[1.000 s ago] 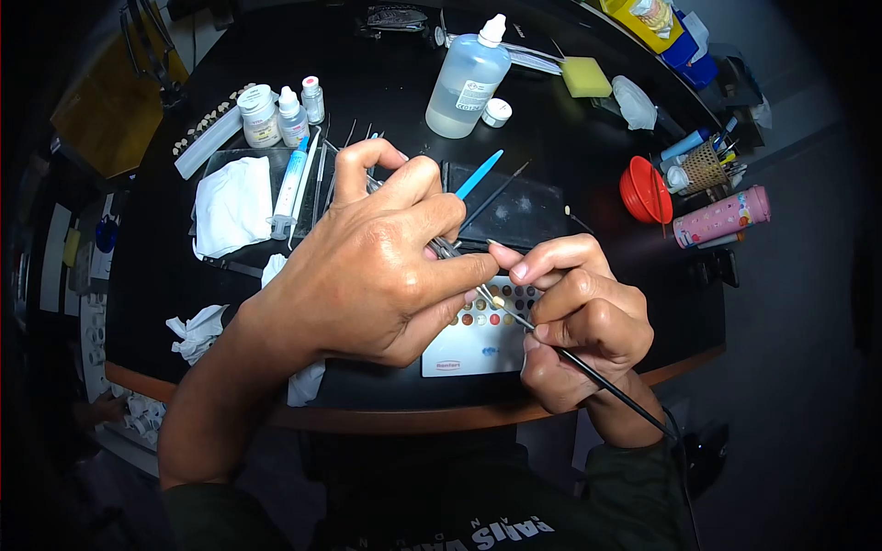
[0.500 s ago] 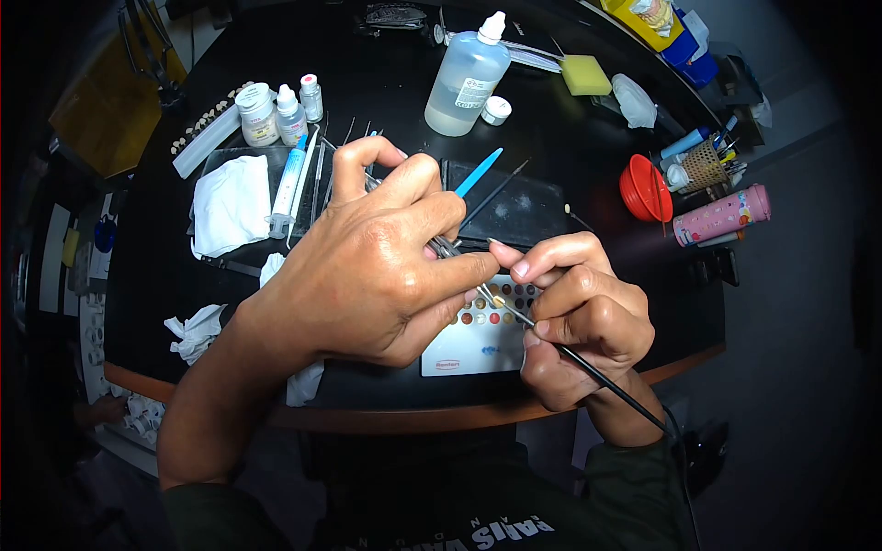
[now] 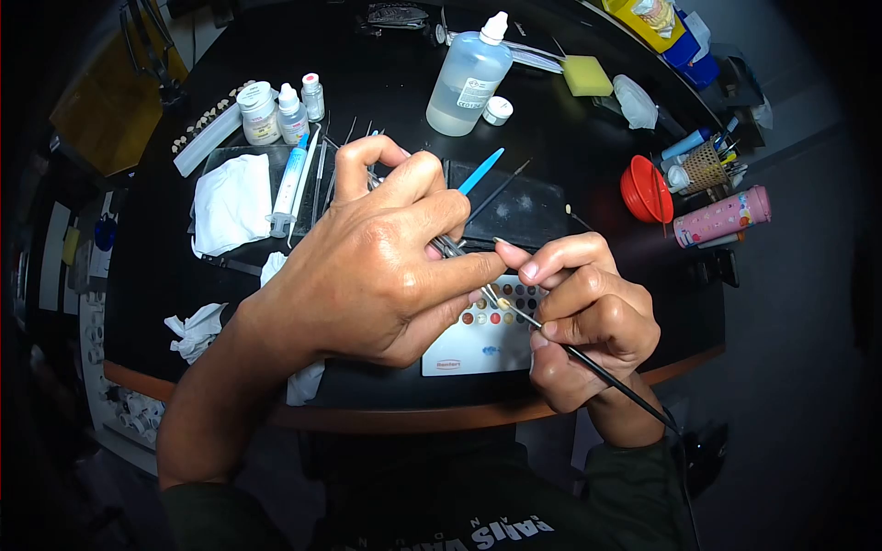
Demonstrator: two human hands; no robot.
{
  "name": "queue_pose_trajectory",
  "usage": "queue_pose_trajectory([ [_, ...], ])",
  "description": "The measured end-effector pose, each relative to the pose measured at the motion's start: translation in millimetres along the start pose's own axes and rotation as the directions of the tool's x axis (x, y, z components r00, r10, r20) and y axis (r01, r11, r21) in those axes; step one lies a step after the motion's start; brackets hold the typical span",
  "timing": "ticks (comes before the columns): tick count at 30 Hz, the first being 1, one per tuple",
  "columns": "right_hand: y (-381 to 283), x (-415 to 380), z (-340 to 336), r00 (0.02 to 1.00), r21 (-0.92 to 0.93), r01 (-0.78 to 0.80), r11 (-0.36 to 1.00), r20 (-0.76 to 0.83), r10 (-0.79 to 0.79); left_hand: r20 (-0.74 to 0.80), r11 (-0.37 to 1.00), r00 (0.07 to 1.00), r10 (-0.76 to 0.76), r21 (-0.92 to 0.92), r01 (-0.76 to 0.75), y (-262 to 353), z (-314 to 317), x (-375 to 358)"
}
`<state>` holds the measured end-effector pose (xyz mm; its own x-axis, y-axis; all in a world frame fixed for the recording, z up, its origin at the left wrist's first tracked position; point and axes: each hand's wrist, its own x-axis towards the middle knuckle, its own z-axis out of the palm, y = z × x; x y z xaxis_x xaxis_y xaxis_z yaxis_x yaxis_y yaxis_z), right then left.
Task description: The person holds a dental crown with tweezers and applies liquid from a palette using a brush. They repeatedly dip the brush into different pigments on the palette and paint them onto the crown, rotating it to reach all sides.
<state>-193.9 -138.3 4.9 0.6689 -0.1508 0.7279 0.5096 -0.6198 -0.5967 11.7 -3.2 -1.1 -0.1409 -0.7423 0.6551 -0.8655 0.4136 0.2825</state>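
Observation:
My left hand (image 3: 386, 257) is closed round a metal clamp-like tool (image 3: 448, 246), whose tip holds a small cream tooth-shaped piece (image 3: 502, 303). Between the fingertips of my right hand (image 3: 597, 317) is a thin black-handled brush (image 3: 611, 378), its tip touching or almost touching the small piece. Below both hands lies a white palette card (image 3: 450, 354) with rows of round colour samples, partly covered by my fingers.
Behind my left hand are a folded white cloth (image 3: 231, 204), a syringe (image 3: 292, 188) and small bottles (image 3: 260, 115). A large clear bottle (image 3: 467, 87) stands at the back. To the right are a red bowl (image 3: 645, 190), a pink case (image 3: 723, 217) and a pen holder (image 3: 704, 167).
My right hand and the brush have shifted slightly to the right. My left hand and the small piece have moved very slightly the same way.

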Motion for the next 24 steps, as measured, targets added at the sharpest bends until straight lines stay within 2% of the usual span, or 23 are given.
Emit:
queue_pose_trajectory([
  [24, -5.2, 0.2, -1.1, 1.000, -0.017, -0.011, 1.000, 0.001, 0.011, -0.006, 1.000, 1.000, 0.007, -0.014, -0.007, 0.5, -0.8, 0.6],
])
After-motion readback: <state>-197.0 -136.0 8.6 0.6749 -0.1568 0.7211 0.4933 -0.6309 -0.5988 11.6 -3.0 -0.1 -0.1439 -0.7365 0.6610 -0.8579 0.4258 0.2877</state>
